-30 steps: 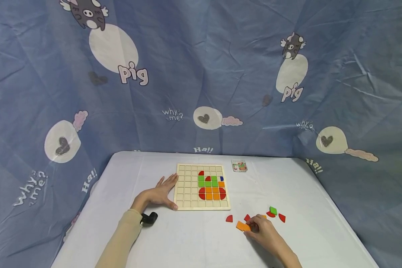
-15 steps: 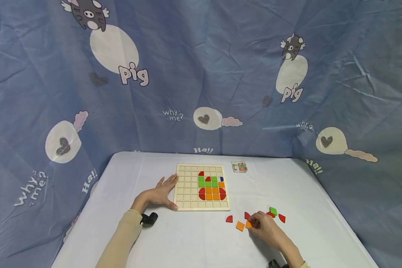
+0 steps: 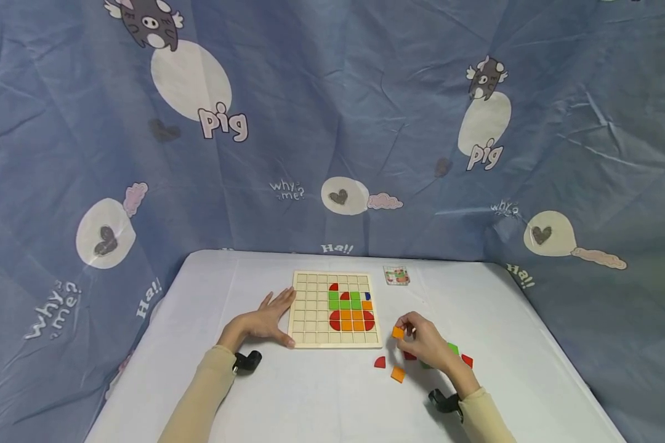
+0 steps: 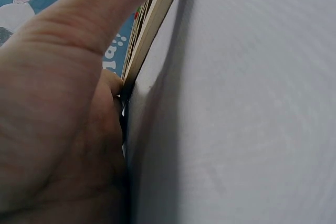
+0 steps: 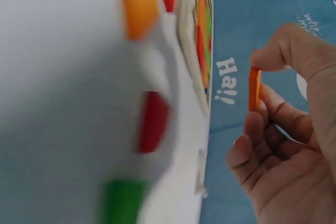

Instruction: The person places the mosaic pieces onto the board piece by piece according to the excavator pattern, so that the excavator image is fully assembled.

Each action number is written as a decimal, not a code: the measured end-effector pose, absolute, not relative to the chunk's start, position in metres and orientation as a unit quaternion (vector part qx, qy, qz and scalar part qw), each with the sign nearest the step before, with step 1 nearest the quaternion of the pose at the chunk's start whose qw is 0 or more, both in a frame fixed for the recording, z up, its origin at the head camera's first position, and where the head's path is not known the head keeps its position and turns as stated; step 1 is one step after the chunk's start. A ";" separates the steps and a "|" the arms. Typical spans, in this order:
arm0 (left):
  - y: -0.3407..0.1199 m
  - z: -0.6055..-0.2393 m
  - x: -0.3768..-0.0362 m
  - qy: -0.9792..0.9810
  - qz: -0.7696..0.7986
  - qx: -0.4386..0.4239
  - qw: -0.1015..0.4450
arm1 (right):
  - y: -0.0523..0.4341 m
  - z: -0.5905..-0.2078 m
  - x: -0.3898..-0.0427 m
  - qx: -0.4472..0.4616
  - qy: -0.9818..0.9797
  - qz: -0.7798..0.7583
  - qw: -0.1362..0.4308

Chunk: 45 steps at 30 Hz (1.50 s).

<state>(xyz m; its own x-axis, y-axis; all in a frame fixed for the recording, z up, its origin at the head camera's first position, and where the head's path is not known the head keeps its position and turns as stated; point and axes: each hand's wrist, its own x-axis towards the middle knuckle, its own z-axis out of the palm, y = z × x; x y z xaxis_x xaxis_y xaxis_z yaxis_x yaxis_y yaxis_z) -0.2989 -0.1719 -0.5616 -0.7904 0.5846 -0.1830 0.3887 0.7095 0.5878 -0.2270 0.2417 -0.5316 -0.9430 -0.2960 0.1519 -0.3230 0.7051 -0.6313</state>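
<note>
A wooden grid board (image 3: 310, 307) lies on the white table, partly filled with red, green and orange tiles (image 3: 350, 311). My left hand (image 3: 263, 321) lies flat with straight fingers against the board's left edge (image 4: 152, 30). My right hand (image 3: 421, 341) pinches a small orange square tile (image 3: 398, 332) (image 5: 254, 87) between thumb and fingers, lifted just right of the board's near right corner. Below it lie a loose orange tile (image 3: 398, 373) (image 5: 139, 3), a red quarter-round piece (image 3: 379, 362), another red piece (image 3: 467, 360) and a green tile (image 3: 453, 349).
A small picture card (image 3: 396, 275) lies behind the board's right corner. Black wrist straps (image 3: 247, 360) show on both forearms. Blue printed cloth hangs behind and at both sides of the table (image 3: 476, 295).
My right hand picked one orange tile off the table and lifted it up and left toward the board. The other orange tile stayed down. My left hand has not moved.
</note>
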 end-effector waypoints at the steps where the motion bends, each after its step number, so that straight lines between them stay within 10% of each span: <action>1: -0.172 -0.562 -0.299 0.906 0.271 0.269 0.182 | 0.238 -0.529 -0.234 0.182 -0.920 0.345 0.025; 22: -0.175 -0.564 -0.300 0.903 0.278 0.272 0.181 | 0.145 -0.532 -0.369 0.189 -0.922 0.331 -0.067; 45: -0.173 -0.560 -0.297 0.905 0.273 0.264 0.189 | 0.136 -0.537 -0.379 0.176 -0.923 0.329 -0.096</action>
